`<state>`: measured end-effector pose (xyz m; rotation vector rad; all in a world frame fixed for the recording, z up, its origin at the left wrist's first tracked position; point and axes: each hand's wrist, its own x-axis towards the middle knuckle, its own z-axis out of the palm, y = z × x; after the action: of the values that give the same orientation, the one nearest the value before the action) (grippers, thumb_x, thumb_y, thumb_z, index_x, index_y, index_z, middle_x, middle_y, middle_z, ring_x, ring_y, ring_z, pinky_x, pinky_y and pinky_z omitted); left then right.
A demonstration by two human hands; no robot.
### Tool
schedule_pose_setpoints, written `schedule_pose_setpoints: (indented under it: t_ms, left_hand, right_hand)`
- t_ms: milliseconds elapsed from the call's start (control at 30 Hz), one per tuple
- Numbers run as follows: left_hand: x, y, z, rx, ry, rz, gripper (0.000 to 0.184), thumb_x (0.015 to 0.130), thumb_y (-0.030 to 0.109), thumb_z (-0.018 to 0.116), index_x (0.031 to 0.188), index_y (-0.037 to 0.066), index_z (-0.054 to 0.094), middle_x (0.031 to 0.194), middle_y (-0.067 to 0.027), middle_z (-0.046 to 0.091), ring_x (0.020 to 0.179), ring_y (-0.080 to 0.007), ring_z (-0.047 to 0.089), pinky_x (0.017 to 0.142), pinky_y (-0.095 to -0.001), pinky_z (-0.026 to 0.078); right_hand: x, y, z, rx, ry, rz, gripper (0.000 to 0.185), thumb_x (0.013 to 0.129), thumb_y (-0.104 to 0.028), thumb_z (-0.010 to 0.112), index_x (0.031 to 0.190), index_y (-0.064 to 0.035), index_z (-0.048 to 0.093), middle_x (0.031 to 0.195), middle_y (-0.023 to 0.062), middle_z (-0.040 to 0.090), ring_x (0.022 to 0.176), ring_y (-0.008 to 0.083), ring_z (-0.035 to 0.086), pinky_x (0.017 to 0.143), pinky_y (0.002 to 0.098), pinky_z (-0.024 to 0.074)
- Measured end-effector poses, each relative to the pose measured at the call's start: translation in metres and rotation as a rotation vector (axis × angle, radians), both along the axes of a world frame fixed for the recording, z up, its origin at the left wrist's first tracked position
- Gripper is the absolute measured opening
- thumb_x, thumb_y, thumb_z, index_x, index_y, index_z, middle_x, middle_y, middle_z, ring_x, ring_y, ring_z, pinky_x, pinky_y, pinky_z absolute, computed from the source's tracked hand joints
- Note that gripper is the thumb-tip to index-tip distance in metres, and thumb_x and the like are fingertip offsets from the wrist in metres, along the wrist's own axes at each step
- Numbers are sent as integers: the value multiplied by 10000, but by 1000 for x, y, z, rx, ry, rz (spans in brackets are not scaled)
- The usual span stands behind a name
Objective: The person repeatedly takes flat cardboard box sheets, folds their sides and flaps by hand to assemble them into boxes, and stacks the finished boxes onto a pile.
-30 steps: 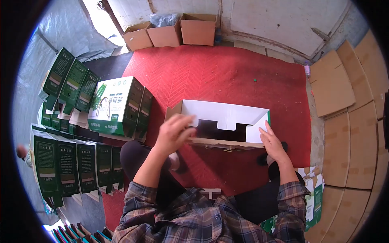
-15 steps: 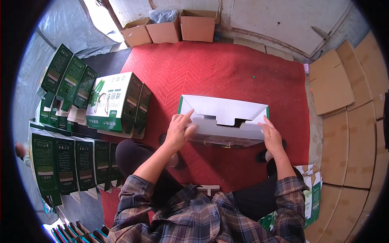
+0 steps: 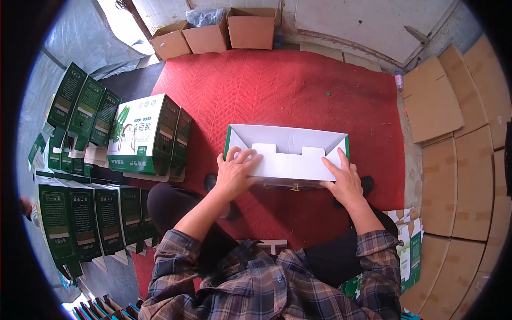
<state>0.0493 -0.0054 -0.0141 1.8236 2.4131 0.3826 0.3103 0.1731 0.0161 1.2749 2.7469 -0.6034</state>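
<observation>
In front of my knees, above the red mat, is a white cardboard box (image 3: 288, 164) with green edges, its white inner side facing up. Two notched tabs show at its inner flap. My left hand (image 3: 234, 169) lies over the left end of the near flap, fingers bent onto the white board. At the right end, my right hand (image 3: 344, 178) has its thumb at the near edge and its fingers over the side. Both hands hold the box. Its printed near side is mostly hidden below the flap.
A finished green-and-white printed box (image 3: 140, 133) stands to the left, beside rows of dark green cartons (image 3: 109, 218). Three brown open boxes (image 3: 252, 31) sit at the back. Brown cardboard sheets (image 3: 469, 181) line the right. Flat printed cartons (image 3: 408, 256) lie near my right leg.
The near flap of the box has folded inward and lies flatter, covering the dark gaps by the tabs. My left hand has moved onto it, and my right hand has shifted down along its end.
</observation>
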Motion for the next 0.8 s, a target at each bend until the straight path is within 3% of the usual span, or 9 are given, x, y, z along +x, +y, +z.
schedule_pose_setpoints:
  t_ms: [133,467,500,567,633,667,700,733,800]
  left_hand:
    - [-2,-1,-5,-75,33,-33,522,775,477,717,1251,288,616,1290,50,552,1226,-265,428,978,-532,304]
    - [-3,-2,-5,-87,28,-59,504,758,478,731,1220,298,638,1227,54,584,1150,-254,479,943,-532,315]
    - [-4,-2,-1,-84,30,-59,504,758,478,731,1220,298,638,1227,54,584,1150,-254,479,943,-532,315]
    - [-5,-4,11,-16,-46,-70,507,748,428,740,1215,267,630,1171,-5,588,1123,-248,497,919,-498,359]
    - [-12,-9,9,97,-108,-29,532,739,390,757,1232,240,625,1155,-34,581,1105,-256,508,905,-466,385]
    - [-16,-11,6,207,-175,14,558,731,353,773,1249,214,620,1140,-63,574,1087,-265,518,891,-434,412]
    - [-20,-11,0,390,-205,81,609,739,256,768,1306,148,576,1111,-108,558,1022,-296,537,849,-407,451]
    - [-31,-9,-15,522,-310,194,578,792,208,735,1322,84,541,1099,-100,545,936,-251,553,791,-382,477]
    - [-48,-11,-36,677,-749,539,477,897,266,645,1312,60,532,994,-66,558,847,-177,551,740,-334,481]
  right_hand:
    - [1,-1,-4,14,13,19,564,735,-226,794,1272,-270,629,1530,91,312,1209,365,462,1001,439,449]
    - [2,-1,-1,-22,-46,21,524,754,-260,782,1258,-266,641,1525,91,323,1223,359,443,1012,440,440]
    - [5,-1,0,0,-9,43,524,762,-297,775,1264,-243,636,1525,109,312,1170,368,482,984,450,456]
    - [9,4,-2,26,32,63,531,770,-334,768,1270,-219,631,1525,127,302,1117,378,521,956,461,473]
    - [16,14,-13,63,354,-58,498,877,-373,654,1313,-144,585,1466,177,390,1034,346,569,954,445,473]
    - [21,21,-21,67,354,-61,498,877,-373,654,1313,-144,585,1466,177,390,1034,346,569,954,445,473]
    - [25,30,-29,-15,427,-244,494,922,-386,574,1331,-110,555,1411,191,450,1043,336,581,937,457,479]
    - [28,36,-31,-98,500,-428,501,968,-400,494,1350,-76,525,1356,205,511,1052,326,593,920,469,485]
    - [37,49,-31,-559,399,-627,506,1002,-403,389,1362,-66,501,1282,194,579,1154,319,568,902,496,488]
